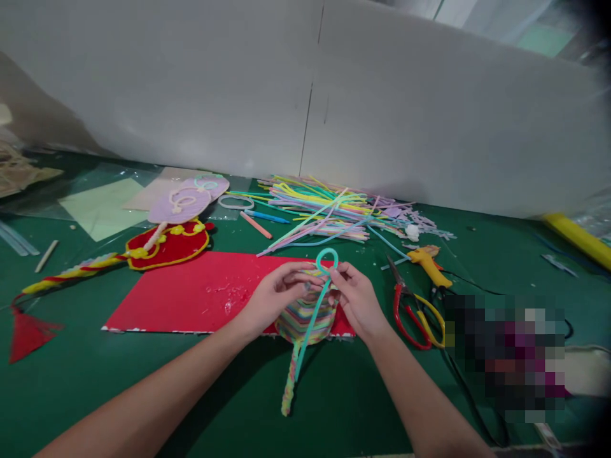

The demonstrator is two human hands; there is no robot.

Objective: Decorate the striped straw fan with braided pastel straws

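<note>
A turquoise pipe cleaner [311,324] has a round loop at its top, and its long tail runs down toward me. My right hand [356,296] pinches it just below the loop. On the left, my left hand [281,292] has its fingers curved over the top of a striped pastel fan [305,321], near the loop; what its fingertips grip is unclear. The fan lies beneath both hands, partly hidden by them, with its twisted handle [289,388] pointing toward me. Under the fan is a red board [191,292].
Behind lie a pile of pastel pipe cleaners [324,210], a blue pen [270,217] and purple fans [188,198]. A red and yellow fan [167,247] is at left. Scissors [413,312] and a yellow glue gun [429,264] sit at right, before a pixelated patch.
</note>
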